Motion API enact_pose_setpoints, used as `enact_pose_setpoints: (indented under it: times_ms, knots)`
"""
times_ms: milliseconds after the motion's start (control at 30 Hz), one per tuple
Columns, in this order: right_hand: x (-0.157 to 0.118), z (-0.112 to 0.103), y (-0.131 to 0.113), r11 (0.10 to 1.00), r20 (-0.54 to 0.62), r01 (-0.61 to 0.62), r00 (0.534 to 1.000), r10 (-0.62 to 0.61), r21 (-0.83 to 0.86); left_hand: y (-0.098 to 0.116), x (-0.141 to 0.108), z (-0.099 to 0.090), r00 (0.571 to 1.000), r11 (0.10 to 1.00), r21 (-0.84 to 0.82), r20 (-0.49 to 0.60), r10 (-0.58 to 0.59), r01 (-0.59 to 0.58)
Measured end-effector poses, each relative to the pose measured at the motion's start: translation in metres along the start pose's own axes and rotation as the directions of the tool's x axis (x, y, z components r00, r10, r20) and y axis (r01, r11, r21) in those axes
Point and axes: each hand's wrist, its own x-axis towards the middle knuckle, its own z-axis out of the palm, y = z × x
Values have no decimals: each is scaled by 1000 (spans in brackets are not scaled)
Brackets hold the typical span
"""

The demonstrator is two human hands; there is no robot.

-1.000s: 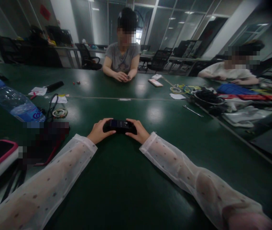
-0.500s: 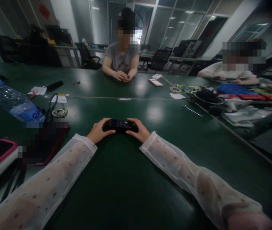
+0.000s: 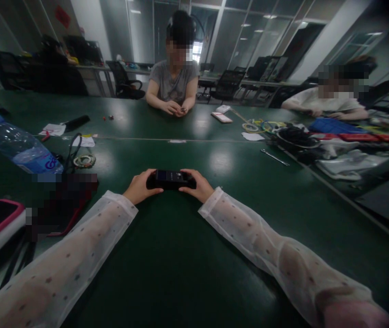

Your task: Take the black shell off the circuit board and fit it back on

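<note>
A small black device with a screen (image 3: 171,178) is at the middle of the green table (image 3: 180,255), its lit display facing me. My left hand (image 3: 142,187) grips its left end, thumb along the near side. Its right end is held by my right hand (image 3: 199,186) in the same way. The fingers behind the device are partly hidden. Whether its underside touches the table I cannot tell. Sheer white dotted sleeves cover both my forearms.
To the left stand a water bottle (image 3: 19,148), a bracelet (image 3: 85,161) and a pink-rimmed case (image 3: 1,223). A wrench (image 3: 274,157) lies to the right, before a heap of cables (image 3: 293,136). Opposite sits a person (image 3: 173,84); another person (image 3: 324,102) is at far right.
My hands and the device have shifted very slightly left in the view, along with the surroundings. The grip stays the same.
</note>
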Motion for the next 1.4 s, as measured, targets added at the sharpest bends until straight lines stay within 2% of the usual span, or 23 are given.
enact_pose_setpoints:
  times_ms: [400,633,733,900,1000,1167,1400]
  knots:
    - [1,-1,-5,997,-33,-30,999,32,76,-3,2,4,1000,993,115,-21,4,-1]
    - [1,-1,-5,983,-167,34,986,-3,183,-4,2,3,1000,996,84,-18,-12,13]
    - [3,-1,-2,963,-297,-3,951,86,268,-2,0,2,1000,999,41,-19,20,-19]
    - [7,-1,18,929,-479,-129,827,294,348,-1,-1,1,1000,1000,21,-20,18,-17]
    - [7,0,26,928,-482,-192,810,334,320,-1,0,1,1000,1000,19,-17,13,-13]
    - [3,1,27,949,-447,-276,837,314,151,-1,0,1,1000,1000,9,-7,-2,2]
    - [2,4,22,965,-447,-226,883,145,-133,0,-1,1,1000,1000,25,-14,8,-7]
